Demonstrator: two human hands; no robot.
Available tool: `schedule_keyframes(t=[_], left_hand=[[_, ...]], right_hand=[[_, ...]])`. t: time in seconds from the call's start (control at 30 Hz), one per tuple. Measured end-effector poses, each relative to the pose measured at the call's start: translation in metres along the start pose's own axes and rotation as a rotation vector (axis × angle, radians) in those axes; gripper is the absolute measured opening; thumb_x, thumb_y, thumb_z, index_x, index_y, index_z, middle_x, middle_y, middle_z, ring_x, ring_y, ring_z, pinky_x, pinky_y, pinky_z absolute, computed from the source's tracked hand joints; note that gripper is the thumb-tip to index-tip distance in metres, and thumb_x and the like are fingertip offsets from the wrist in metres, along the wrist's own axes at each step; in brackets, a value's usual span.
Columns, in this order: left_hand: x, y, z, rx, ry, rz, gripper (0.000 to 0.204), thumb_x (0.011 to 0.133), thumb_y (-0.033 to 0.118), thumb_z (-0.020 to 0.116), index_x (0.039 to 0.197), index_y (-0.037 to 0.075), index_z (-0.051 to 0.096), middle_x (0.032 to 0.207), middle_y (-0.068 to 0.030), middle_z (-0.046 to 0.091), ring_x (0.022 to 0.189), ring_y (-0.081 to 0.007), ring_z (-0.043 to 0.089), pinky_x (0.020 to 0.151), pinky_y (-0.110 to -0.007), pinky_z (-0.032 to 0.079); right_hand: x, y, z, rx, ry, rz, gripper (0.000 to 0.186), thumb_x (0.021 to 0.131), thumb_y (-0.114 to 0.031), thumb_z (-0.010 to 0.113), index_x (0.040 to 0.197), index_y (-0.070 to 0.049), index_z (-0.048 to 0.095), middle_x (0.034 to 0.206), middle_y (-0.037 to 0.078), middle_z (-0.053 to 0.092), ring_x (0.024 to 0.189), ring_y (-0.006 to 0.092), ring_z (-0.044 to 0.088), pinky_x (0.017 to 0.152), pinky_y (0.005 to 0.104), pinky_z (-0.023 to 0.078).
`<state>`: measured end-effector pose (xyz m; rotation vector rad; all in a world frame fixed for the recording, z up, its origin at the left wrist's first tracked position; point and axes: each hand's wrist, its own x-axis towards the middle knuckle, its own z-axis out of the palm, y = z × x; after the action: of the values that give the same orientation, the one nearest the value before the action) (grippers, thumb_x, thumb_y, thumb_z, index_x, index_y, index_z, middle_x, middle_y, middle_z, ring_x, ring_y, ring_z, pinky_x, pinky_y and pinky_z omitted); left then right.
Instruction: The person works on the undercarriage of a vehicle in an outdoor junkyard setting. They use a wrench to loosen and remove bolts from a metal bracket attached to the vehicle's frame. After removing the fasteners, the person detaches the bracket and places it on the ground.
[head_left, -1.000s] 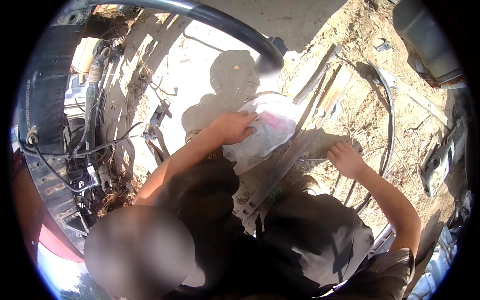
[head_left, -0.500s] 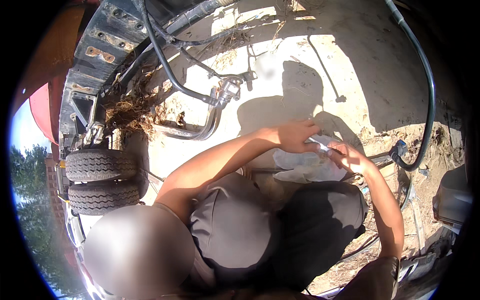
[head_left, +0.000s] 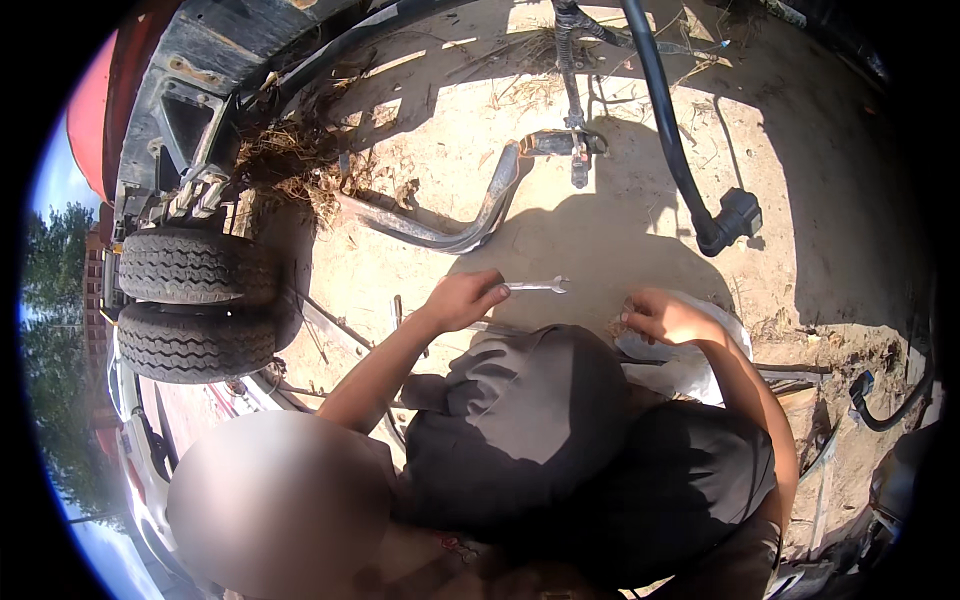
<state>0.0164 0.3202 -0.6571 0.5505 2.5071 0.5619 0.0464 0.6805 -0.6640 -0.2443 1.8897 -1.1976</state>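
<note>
My left hand (head_left: 465, 300) is closed around one end of a small silver open-ended wrench (head_left: 540, 286). The wrench's jaws point right, over the shaded ground in front of my knees. My right hand (head_left: 668, 318) has its fingers curled in towards the thumb; whether something small sits in them, I cannot make out. Beneath and beside that hand lies a crumpled, whitish clear plastic bag (head_left: 735, 335). My dark-clad knees (head_left: 520, 410) are bent close below both hands.
A black hose (head_left: 665, 110) hangs ahead with a square dark fitting (head_left: 735, 215) at its end. A bent metal bar (head_left: 440, 238) lies on the sandy ground. Twin tyres (head_left: 200, 265) stand at left beneath a steel frame (head_left: 185, 70). Another curved hose (head_left: 895, 410) sits at right.
My left hand has drawn left, away from my right hand, taking the wrench along. The hands were together before. The view has shifted, and the hanging hose's end now appears farther right.
</note>
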Motion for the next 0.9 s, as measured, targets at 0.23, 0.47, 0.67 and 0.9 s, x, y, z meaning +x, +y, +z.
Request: schedule_keyframes(t=[0.23, 0.47, 0.67, 0.9], left_hand=[[-0.057, -0.09, 0.033, -0.284, 0.083, -0.376, 0.045, 0.094, 0.049, 0.045, 0.109, 0.008, 0.057, 0.091, -0.021, 0.065, 0.093, -0.0387, 0.062, 0.08, -0.046, 0.046], [-0.044, -0.09, -0.029, -0.023, 0.051, -0.339, 0.046, 0.093, 0.05, 0.048, 0.109, 0.009, 0.061, 0.091, -0.0174, 0.067, 0.092, -0.0357, 0.063, 0.079, -0.043, 0.048], [-0.063, -0.119, 0.002, -0.184, 0.272, -0.356, 0.046, 0.091, 0.05, 0.054, 0.098, 0.004, 0.059, 0.081, -0.0185, 0.065, 0.082, -0.0339, 0.064, 0.072, -0.042, 0.048], [-0.169, -0.147, 0.067, -0.334, 0.533, -0.633, 0.05, 0.089, 0.053, 0.057, 0.102, 0.004, 0.057, 0.087, -0.0225, 0.065, 0.088, -0.0403, 0.062, 0.075, -0.046, 0.048]], right_hand=[[0.008, 0.056, -0.054, -0.28, 0.272, -0.014, 0.026, 0.092, -0.027, 0.06, 0.094, -0.001, 0.06, 0.071, 0.005, 0.059, 0.057, 0.0117, 0.053, 0.051, 0.0277, 0.043], [0.023, -0.067, -0.112, -0.416, 0.408, -0.169, 0.022, 0.088, -0.02, 0.061, 0.091, 0.002, 0.061, 0.068, 0.013, 0.06, 0.062, 0.026, 0.058, 0.059, 0.0381, 0.046], [0.052, -0.073, -0.074, -0.844, 0.092, -0.246, 0.02, 0.084, -0.014, 0.059, 0.099, -0.002, 0.06, 0.084, 0.021, 0.063, 0.084, 0.0405, 0.06, 0.073, 0.0471, 0.047], [0.087, -0.027, -0.084, -0.734, -0.075, -0.007, 0.018, 0.085, -0.01, 0.058, 0.1, -0.001, 0.062, 0.089, 0.015, 0.068, 0.083, 0.029, 0.064, 0.074, 0.0373, 0.049]])
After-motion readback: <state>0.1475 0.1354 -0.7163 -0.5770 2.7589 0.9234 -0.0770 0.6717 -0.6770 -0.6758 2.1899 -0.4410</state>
